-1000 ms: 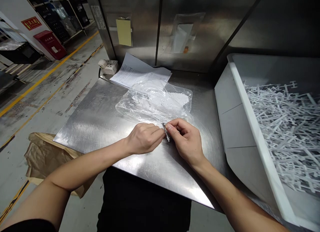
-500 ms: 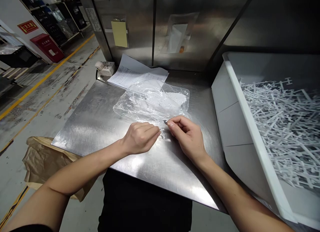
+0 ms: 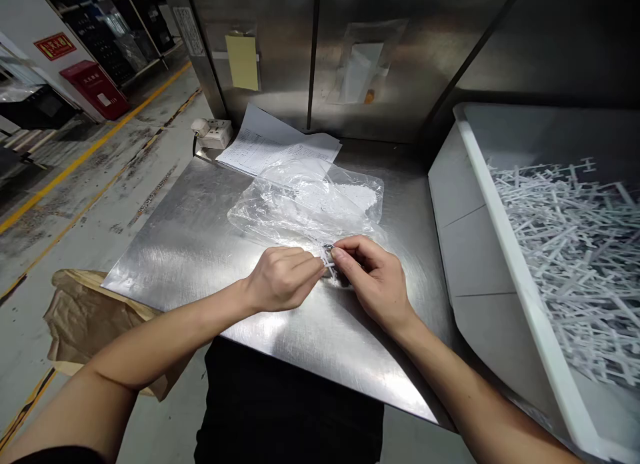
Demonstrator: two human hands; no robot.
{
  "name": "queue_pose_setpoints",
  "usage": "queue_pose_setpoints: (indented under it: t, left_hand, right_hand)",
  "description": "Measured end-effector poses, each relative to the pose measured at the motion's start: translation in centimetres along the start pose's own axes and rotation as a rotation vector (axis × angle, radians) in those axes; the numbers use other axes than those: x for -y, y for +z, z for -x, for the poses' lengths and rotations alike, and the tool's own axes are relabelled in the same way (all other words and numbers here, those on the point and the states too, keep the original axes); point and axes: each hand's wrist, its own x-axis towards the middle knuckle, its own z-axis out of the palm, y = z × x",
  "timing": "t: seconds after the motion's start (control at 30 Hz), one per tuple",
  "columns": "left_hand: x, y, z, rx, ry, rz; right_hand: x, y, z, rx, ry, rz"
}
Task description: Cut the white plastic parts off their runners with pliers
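My left hand (image 3: 287,277) is closed, its fingertips pinching a small branched white plastic sprue (image 3: 330,267) just above the metal table. Close to its right, my right hand (image 3: 373,274) pinches a small dark metal tool (image 3: 328,247) between thumb and forefinger. The tool's tip is at the upper end of the sprue; whether they touch I cannot make out, and most of the tool is hidden in my fingers. Just beyond both hands lies a crumpled clear plastic bag (image 3: 280,201) with small white pieces (image 3: 357,197) in it.
A large white bin (image 3: 473,251) heaped with white plastic sprues (image 3: 565,244) stands at the right. Printed sheets (image 3: 260,141) and a power socket (image 3: 215,134) are at the table's back edge. A brown paper bag (image 3: 85,317) sits at lower left, below the metal table (image 3: 170,231).
My right hand has brought the dark tool slightly left, up to the sprue. My left hand has shifted a little to the right, still pinching. The camera view has shifted slightly.
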Motion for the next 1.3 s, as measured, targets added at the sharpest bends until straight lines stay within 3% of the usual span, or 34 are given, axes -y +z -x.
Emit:
queue_pose_setpoints:
  t: [0.3,0.63,0.97,1.17,1.3]
  left_hand:
    - [-0.1,0.3,0.0,-0.018,0.008,0.046]
    - [-0.2,0.4,-0.1,0.012,-0.047,0.108]
    - [0.0,0.3,0.0,-0.019,-0.078,0.169]
    - [0.4,-0.5,-0.2,-0.073,-0.199,0.343]
    - [0.4,-1.3,-0.5,-0.018,-0.431,0.622]
  right_hand:
    - [-0.1,0.2,-0.1,-0.012,-0.04,0.041]
    - [-0.4,0.1,0.2,-0.019,0.065,0.058]
    - [-0.2,0.2,0.0,-0.046,0.019,0.026]
    - [0.4,-0.3,0.1,-0.097,-0.04,0.016]
    - [0.6,-0.6,0.1,-0.114,-0.08,0.02]
